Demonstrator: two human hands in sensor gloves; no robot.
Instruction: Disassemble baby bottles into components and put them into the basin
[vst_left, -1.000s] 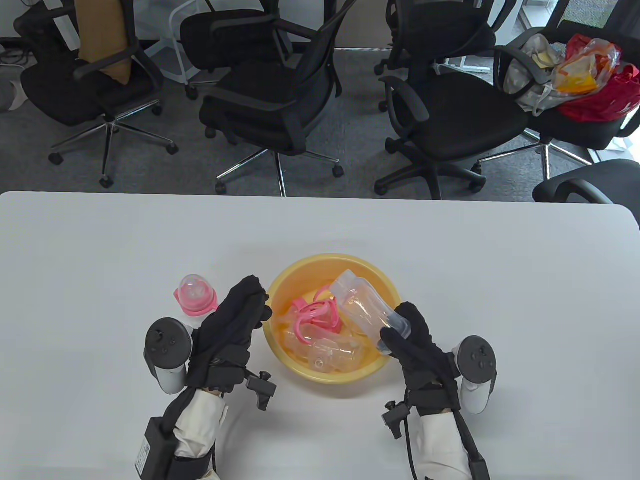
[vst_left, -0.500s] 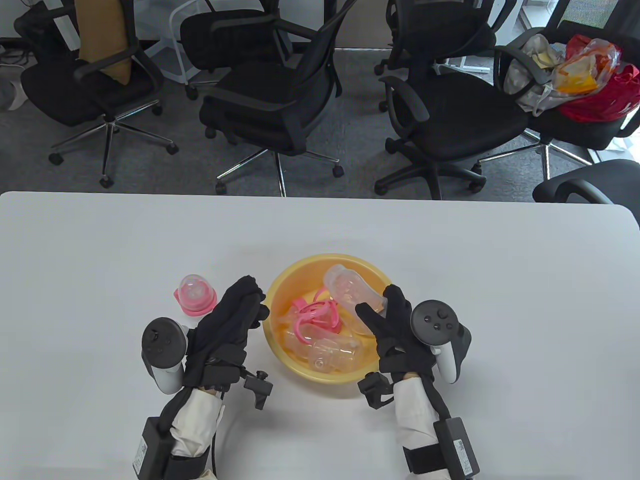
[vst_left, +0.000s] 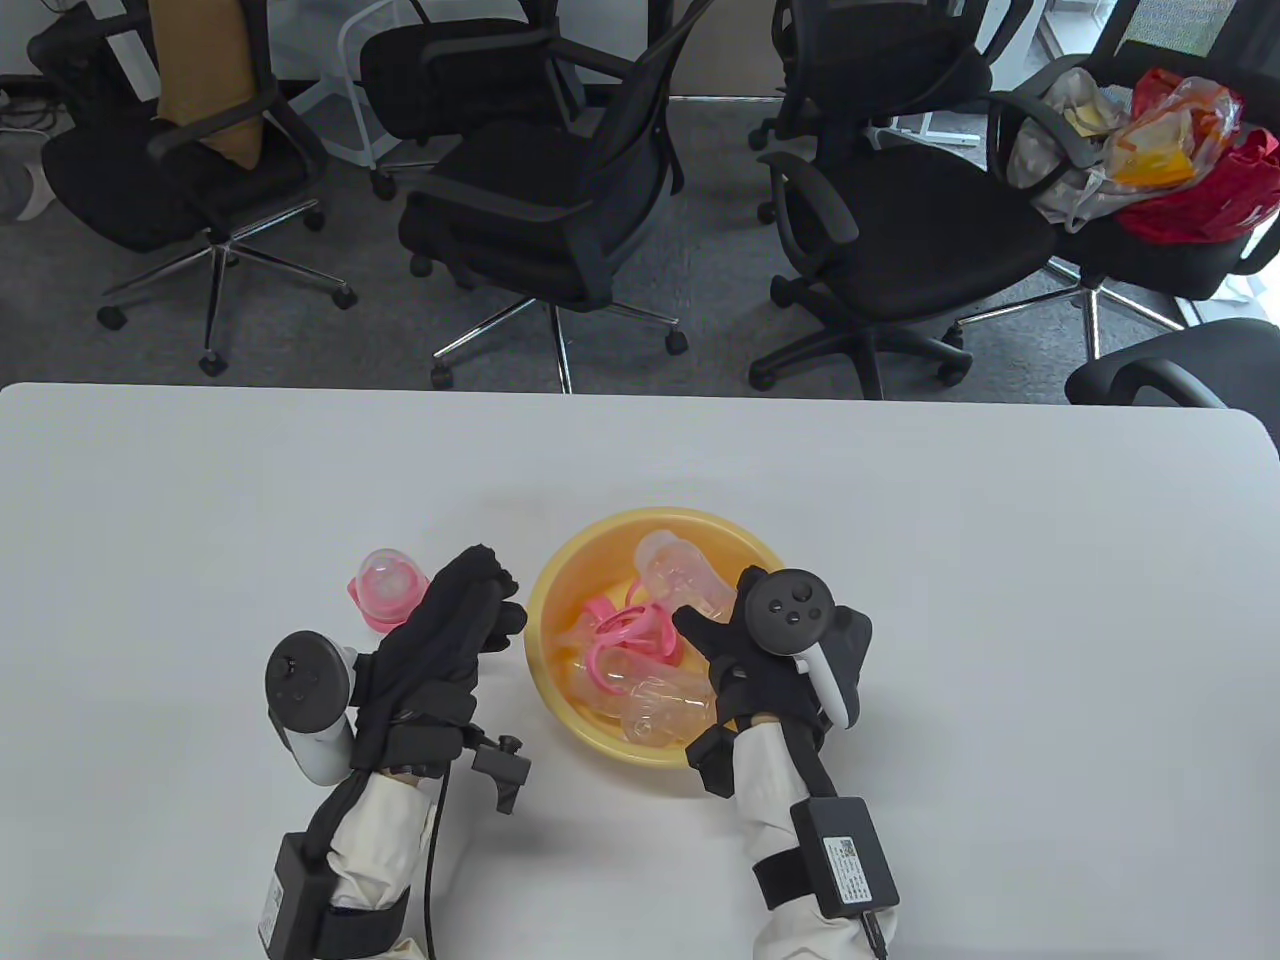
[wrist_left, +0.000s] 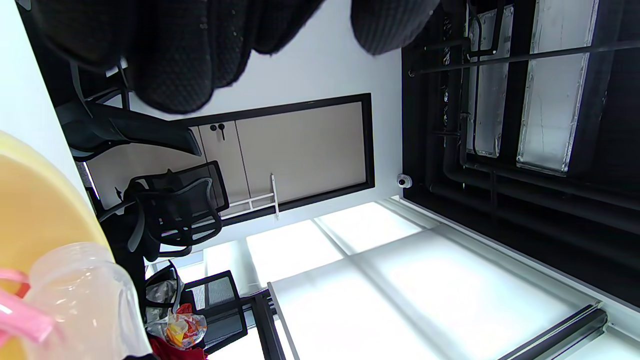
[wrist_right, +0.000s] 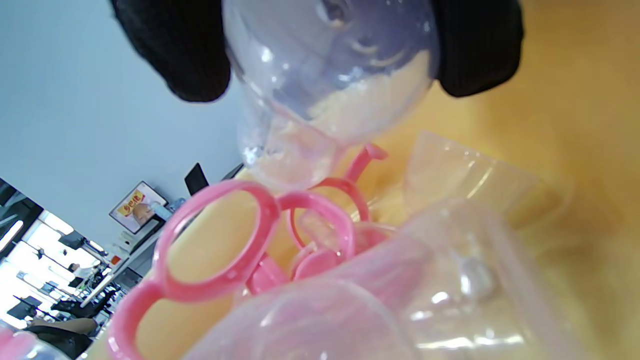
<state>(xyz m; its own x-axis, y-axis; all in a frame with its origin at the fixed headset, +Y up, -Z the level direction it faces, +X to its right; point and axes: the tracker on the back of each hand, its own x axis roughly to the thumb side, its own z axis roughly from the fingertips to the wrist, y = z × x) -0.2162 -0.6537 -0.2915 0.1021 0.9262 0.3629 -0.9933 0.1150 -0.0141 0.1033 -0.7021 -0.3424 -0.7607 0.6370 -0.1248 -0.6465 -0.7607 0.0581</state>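
Observation:
A yellow basin (vst_left: 560, 590) stands at the table's middle front, holding clear bottle bodies (vst_left: 665, 705) and a pink handle ring (vst_left: 620, 640). My right hand (vst_left: 715, 630) reaches palm down into the basin and grips a clear bottle body (vst_left: 680, 572) by its base. In the right wrist view two fingertips (wrist_right: 475, 55) flank that bottle body (wrist_right: 330, 65) above the pink handle ring (wrist_right: 220, 240). My left hand (vst_left: 480, 600) hovers by the basin's left rim, fingers loosely curled and holding nothing. A pink collar with its clear cap (vst_left: 385, 588) stands on the table left of that hand.
The white table (vst_left: 900, 560) stretches wide around the basin. Several black office chairs (vst_left: 560, 200) stand beyond its far edge, one at the right carrying bags (vst_left: 1160, 150). In the left wrist view the basin's rim (wrist_left: 35, 210) and a clear bottle (wrist_left: 85, 295) lie at the left.
My right hand has turned palm down and moved left, lowering the clear bottle body into the basin. My left hand has drifted slightly left, away from the rim.

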